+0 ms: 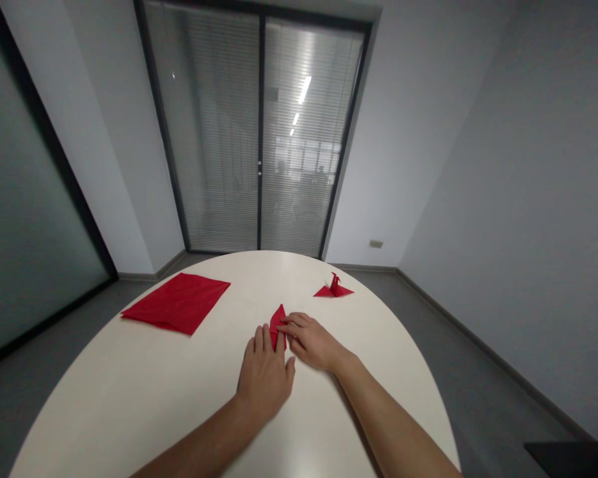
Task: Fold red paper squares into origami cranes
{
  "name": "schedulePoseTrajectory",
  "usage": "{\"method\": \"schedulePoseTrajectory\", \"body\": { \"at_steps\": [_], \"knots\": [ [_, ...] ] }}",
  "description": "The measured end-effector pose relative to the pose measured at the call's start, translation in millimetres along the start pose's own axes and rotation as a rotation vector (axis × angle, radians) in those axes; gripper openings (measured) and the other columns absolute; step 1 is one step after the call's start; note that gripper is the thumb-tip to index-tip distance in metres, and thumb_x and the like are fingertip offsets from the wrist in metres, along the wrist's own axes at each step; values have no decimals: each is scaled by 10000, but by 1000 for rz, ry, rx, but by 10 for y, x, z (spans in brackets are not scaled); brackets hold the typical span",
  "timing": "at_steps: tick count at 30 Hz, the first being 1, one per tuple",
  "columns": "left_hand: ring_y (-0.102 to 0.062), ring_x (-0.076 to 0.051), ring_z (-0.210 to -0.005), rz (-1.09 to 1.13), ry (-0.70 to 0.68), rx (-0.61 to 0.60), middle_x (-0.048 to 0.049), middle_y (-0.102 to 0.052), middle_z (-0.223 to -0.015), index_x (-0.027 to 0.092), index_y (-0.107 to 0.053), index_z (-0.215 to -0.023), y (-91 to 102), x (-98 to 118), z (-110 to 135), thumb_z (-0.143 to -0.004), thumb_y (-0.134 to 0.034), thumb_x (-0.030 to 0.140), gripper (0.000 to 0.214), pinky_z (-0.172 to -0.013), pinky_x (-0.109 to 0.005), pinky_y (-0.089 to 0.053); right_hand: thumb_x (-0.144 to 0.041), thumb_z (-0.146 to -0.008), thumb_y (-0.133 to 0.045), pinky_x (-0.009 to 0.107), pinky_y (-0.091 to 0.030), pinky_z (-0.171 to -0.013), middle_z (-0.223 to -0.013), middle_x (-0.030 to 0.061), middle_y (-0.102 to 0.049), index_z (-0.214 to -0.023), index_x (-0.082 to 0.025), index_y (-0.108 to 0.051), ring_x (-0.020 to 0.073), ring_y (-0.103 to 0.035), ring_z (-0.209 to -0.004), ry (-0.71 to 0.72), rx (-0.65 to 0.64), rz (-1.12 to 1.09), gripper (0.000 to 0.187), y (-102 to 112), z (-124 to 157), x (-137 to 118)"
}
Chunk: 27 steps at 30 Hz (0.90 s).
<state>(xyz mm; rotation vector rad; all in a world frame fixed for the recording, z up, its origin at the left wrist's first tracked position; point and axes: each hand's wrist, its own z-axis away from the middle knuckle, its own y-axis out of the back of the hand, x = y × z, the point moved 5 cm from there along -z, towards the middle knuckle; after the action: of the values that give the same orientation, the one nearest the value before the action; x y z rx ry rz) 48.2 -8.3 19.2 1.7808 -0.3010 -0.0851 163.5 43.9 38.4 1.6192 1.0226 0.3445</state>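
Working from far off, I see one small red paper (278,317) on one table (179,392), my left hand (266,375) laying flat fingers there, my right hand (315,340) touching it, pinch unclear; one red bird (334,289) right, one big red paper (177,304) left

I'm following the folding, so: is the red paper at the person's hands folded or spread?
Folded: the red paper under the left hand and right hand shows a narrow, pointed outline; its layers cannot be counted.

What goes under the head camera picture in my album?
Left hand and right hand on red folded paper, with a paper bird on the table.
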Motion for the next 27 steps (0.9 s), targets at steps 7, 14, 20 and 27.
{"method": "schedulePoseTrajectory", "body": {
  "at_steps": [7, 14, 20, 27],
  "knots": [
    [-547, -371, -1268, -21, -85, 48, -215, -608, -1398, 75, -633, -1331, 109, 103, 18, -960, -469, 188, 422, -1037, -526, -456, -116, -885, -547, 523, -323, -1204, -1475, 100, -578, -1155, -191, -695, 302, -403, -1458, -41, -9, 5, 317, -41, 21, 69],
    [-592, -335, -1166, 57, -84, 71, -186, -649, -1309, 99, -646, -1286, 119, 65, 11, -958, -532, 250, 379, -991, -483, -478, -206, -946, -558, 589, -301, -1166, -1233, 92, -710, -1136, -226, -664, 318, -490, -1374, -108, -1, -18, 218, 39, 27, 60],
    [-642, -290, -1013, 170, -65, 45, -121, -720, -1032, 149, -698, -1035, 138, -142, -158, -1001, -499, 243, 223, -881, -404, -482, -230, -950, -591, 411, -459, -985, -1021, 93, -728, -1116, -194, -719, 251, -630, -1030, -117, 70, -14, 213, 75, 20, 117],
    [-641, -253, -1001, 439, -13, 97, -70, -732, -1032, 185, -691, -984, 6, -349, -318, -901, -673, 178, 85, -894, -353, -458, -216, -897, -639, 401, -448, -1001, -1156, 119, -697, -1178, -171, -685, 262, -605, -1103, -179, 111, -102, 288, -9, 77, 234]
  ]
}}
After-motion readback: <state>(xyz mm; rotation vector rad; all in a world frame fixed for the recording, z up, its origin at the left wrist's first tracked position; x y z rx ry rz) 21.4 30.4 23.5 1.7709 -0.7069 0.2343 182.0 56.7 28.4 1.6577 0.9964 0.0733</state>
